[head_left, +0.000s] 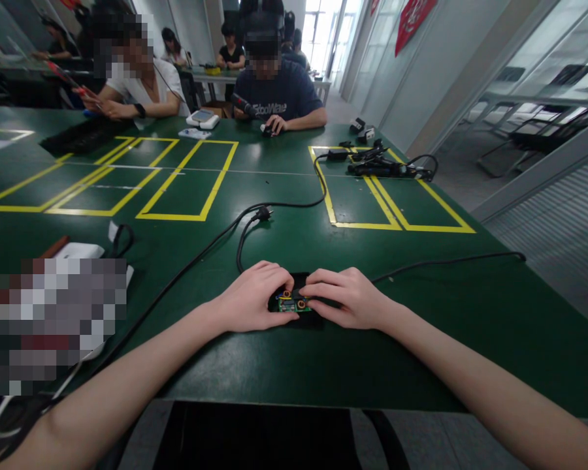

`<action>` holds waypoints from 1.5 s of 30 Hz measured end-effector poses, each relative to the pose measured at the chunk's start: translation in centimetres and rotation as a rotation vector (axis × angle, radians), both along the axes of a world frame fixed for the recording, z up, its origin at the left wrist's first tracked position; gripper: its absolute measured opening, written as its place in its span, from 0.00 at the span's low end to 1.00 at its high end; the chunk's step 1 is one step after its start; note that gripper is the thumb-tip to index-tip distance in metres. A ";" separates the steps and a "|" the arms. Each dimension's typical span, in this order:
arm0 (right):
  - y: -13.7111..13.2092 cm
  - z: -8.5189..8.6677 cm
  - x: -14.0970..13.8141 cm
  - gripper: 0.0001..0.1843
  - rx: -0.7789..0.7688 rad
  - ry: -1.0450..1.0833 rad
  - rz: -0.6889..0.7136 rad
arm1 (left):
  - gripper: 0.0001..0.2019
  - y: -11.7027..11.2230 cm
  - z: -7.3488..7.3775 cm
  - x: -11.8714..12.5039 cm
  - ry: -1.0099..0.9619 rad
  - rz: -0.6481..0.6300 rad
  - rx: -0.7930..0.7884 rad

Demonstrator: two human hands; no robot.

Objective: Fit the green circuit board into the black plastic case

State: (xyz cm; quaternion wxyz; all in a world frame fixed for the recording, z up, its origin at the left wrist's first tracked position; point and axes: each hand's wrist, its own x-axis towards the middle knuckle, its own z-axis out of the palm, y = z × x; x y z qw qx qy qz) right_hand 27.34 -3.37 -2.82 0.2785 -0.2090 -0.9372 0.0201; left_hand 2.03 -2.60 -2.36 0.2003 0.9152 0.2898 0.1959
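Observation:
A small green circuit board (pixel 293 303) with orange coils lies in a black casing (pixel 301 320) on the green table (pixel 323 365), near the front edge. My left hand (pixel 252 297) covers the casing's left side, fingers curled down onto the board. From the right, my right hand (pixel 345 297) rests on the casing, its fingertips pressing at the board's top edge. Both hands meet over the board and hide most of the casing.
A black cable with a plug (pixel 263 212) runs across the table behind my hands. Yellow tape rectangles (pixel 186 183) mark the tabletop. Black tools and cables (pixel 382 166) lie at the far right. Two people sit across the table. White objects (pixel 78 251) lie at the left.

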 end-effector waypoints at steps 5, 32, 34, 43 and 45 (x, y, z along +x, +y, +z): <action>-0.1 -0.1 -0.1 0.13 0.077 -0.070 -0.074 | 0.14 -0.1 0.1 0.1 0.003 -0.004 0.016; 0.6 -0.8 0.4 0.16 -0.048 -0.048 -0.164 | 0.22 0.7 -0.7 -0.7 -0.024 -0.007 0.027; 0.6 -1.1 0.3 0.16 -0.053 -0.049 -0.178 | 0.21 0.7 -0.8 -0.7 -0.017 0.005 0.028; 0.9 -1.5 0.1 0.17 -0.076 -0.024 -0.243 | 0.21 0.6 -0.8 -0.5 -0.032 0.035 0.037; 1.0 -1.5 0.1 0.17 -0.085 -0.024 -0.265 | 0.19 0.5 -0.6 -0.5 -0.042 0.068 0.063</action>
